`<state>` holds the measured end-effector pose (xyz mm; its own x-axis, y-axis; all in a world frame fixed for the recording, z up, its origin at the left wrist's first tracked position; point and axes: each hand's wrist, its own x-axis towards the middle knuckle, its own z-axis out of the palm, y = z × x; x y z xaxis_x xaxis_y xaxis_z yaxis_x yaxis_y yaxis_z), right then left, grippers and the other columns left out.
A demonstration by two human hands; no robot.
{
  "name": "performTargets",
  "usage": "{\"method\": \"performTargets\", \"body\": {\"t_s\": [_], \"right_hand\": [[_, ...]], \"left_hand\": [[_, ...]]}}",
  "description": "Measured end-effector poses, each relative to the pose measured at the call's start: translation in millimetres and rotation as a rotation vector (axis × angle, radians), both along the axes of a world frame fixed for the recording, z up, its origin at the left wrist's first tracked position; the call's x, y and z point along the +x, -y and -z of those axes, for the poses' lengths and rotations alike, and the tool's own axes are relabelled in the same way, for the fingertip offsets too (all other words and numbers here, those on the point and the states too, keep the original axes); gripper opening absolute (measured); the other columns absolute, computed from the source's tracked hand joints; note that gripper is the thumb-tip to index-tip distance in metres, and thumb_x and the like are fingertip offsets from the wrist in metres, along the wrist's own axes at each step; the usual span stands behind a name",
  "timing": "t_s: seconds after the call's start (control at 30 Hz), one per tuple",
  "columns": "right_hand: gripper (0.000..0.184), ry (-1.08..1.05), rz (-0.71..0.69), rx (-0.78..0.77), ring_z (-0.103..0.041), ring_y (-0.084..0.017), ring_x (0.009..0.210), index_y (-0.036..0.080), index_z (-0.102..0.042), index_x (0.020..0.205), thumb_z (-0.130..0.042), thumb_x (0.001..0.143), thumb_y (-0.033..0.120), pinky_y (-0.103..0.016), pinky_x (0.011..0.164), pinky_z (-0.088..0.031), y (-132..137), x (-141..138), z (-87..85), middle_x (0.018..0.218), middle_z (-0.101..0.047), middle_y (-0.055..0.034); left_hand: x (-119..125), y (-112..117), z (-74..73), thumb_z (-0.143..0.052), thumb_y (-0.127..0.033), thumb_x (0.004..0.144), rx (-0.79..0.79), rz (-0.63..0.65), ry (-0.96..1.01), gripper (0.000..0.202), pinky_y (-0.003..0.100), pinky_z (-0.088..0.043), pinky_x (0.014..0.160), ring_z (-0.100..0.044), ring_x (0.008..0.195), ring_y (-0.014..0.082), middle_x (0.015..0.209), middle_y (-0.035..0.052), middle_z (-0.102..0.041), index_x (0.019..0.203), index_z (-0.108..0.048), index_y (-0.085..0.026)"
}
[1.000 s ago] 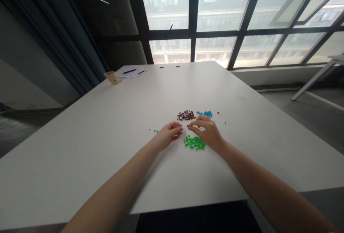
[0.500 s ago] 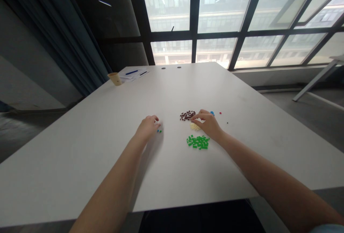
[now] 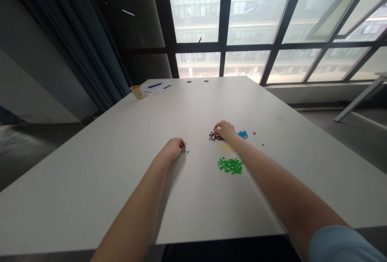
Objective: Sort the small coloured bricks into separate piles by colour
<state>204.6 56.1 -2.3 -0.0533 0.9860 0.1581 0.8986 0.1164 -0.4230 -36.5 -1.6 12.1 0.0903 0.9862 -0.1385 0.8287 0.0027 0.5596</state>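
My left hand (image 3: 173, 148) rests on the white table (image 3: 121, 141) with its fingers curled over a few tiny loose bricks (image 3: 185, 150), blue and green. My right hand (image 3: 225, 129) reaches further out, fingers bent down onto the dark brown brick pile (image 3: 214, 136). A small cream pile (image 3: 226, 147) lies just under my right wrist. The green pile (image 3: 230, 165) is nearer me, beside my right forearm. The blue pile (image 3: 242, 134) sits right of my right hand. What either hand pinches is too small to make out.
A paper cup (image 3: 137, 92) and papers with a blue pen (image 3: 156, 86) sit at the table's far left corner. Two tiny stray bricks, red (image 3: 254, 133) and dark (image 3: 263, 144), lie right of the blue pile. Windows and a dark curtain stand beyond.
My hands parted from each other. The left went left to the small loose bricks. The right moved forward from the cream pile onto the brown pile. The view tilted up slightly.
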Motion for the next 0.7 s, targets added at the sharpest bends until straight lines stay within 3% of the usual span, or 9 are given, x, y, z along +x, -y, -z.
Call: {"method": "performTargets", "body": {"t_s": [0.13, 0.3, 0.43, 0.57, 0.7], "right_hand": [[0.018, -0.010, 0.013, -0.003, -0.054, -0.020, 0.086, 0.021, -0.069, 0.080, -0.053, 0.073, 0.027, -0.030, 0.073, -0.037, -2, 1, 2.0, 0.095, -0.063, -0.0061], [0.026, -0.061, 0.028, 0.063, -0.053, -0.015, 0.076, 0.020, -0.068, 0.089, -0.047, 0.077, 0.029, -0.026, 0.069, -0.037, 6, 16, -9.4, 0.085, -0.062, -0.0048], [0.024, -0.172, -0.007, 0.153, -0.048, -0.012, 0.061, 0.017, -0.070, 0.082, -0.050, 0.074, 0.027, -0.024, 0.062, -0.036, 29, 30, -16.8, 0.065, -0.056, -0.0016], [0.022, -0.280, -0.060, 0.200, -0.045, -0.011, 0.056, 0.017, -0.069, 0.078, -0.051, 0.074, 0.029, -0.024, 0.057, -0.035, 65, 39, -17.7, 0.060, -0.050, 0.0003], [0.019, -0.381, -0.163, 0.250, -0.044, -0.011, 0.056, 0.017, -0.068, 0.079, -0.051, 0.075, 0.025, -0.024, 0.057, -0.036, 98, 43, -18.7, 0.061, -0.050, 0.0003]], "left_hand": [[0, 1, -0.5, -0.053, -0.004, 0.055, 0.020, 0.005, 0.011, 0.017, 0.024, -0.039, 0.056, -0.055, 0.060, 0.0154, 0.067, 0.0041, -0.062, 0.066, -0.060, -0.016], [3, 1, -2.5, -0.052, -0.007, 0.060, 0.089, -0.024, 0.118, 0.016, 0.024, -0.041, 0.056, -0.054, 0.060, 0.0141, 0.069, 0.0036, -0.061, 0.071, -0.059, -0.016], [15, 1, -6.1, -0.059, -0.013, 0.061, 0.107, 0.023, 0.437, 0.016, 0.026, -0.044, 0.063, -0.058, 0.068, 0.0145, 0.075, 0.0043, -0.064, 0.076, -0.058, -0.016], [40, 12, -7.8, -0.071, -0.025, 0.058, -0.092, 0.047, 0.862, 0.032, 0.030, -0.046, 0.071, -0.061, 0.071, 0.0150, 0.077, 0.0059, -0.068, 0.085, -0.056, -0.015], [72, 29, -4.3, -0.076, -0.028, 0.054, -0.236, 0.038, 1.054, 0.041, 0.030, -0.046, 0.073, -0.062, 0.068, 0.0133, 0.069, 0.0035, -0.068, 0.086, -0.055, -0.015]]}}
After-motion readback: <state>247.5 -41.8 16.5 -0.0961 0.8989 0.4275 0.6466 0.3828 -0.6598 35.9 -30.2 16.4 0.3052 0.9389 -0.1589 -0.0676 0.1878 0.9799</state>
